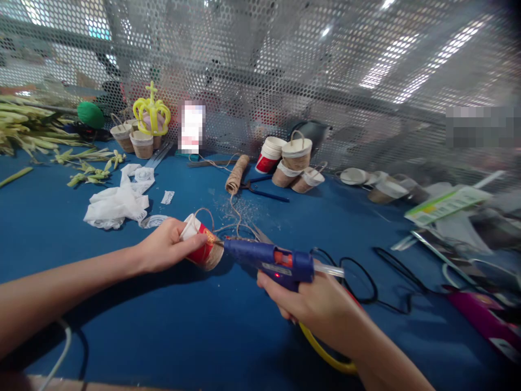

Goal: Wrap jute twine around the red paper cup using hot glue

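Note:
My left hand (165,248) grips a red and white paper cup (200,247) lying on its side, its lower end wrapped in brown twine. My right hand (311,301) is closed round the handle of a blue hot glue gun (271,259), whose nozzle touches the twine-wrapped part of the cup. A loose strand of twine (232,217) runs from the cup toward a twine spool (236,174) farther back on the blue table (183,326).
Several twine-wrapped cups with handles (297,163) stand at the back centre, others (134,138) beside a yellow crown (151,114) at back left. White plastic scraps (118,201), green stems (87,171), blue-handled pliers (264,190), black cable (366,282) and a perforated metal screen (285,65) surround the work.

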Action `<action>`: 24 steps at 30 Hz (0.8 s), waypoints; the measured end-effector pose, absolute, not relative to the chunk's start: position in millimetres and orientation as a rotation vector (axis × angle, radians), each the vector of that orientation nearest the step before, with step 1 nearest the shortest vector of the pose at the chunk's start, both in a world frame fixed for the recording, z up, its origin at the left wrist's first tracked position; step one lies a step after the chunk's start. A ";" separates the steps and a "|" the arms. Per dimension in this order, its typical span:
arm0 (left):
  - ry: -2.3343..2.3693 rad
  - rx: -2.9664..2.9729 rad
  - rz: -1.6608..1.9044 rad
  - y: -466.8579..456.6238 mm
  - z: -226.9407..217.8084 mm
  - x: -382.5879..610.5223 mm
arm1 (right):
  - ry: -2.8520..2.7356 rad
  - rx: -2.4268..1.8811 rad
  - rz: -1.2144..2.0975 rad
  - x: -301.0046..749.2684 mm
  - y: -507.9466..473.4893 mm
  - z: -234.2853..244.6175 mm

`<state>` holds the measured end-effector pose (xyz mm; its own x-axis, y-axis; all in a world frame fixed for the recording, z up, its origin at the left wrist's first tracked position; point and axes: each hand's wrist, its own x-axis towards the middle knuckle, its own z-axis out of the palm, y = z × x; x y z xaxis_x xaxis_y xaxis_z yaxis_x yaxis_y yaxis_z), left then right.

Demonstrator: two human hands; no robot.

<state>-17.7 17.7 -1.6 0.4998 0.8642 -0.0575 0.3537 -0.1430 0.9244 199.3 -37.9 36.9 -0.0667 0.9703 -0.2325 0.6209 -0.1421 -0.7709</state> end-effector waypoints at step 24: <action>0.945 1.537 0.660 18.3 -3.4 -16.4 | -2.070 -1.627 0.744 204.2 -42.5 41.2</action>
<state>-16.4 18.3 -3.4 0.5164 0.8512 -0.0933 0.2062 -0.0179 0.9783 204.2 -42.5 41.2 -0.2407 0.9705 -0.0117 0.7560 0.1799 -0.6294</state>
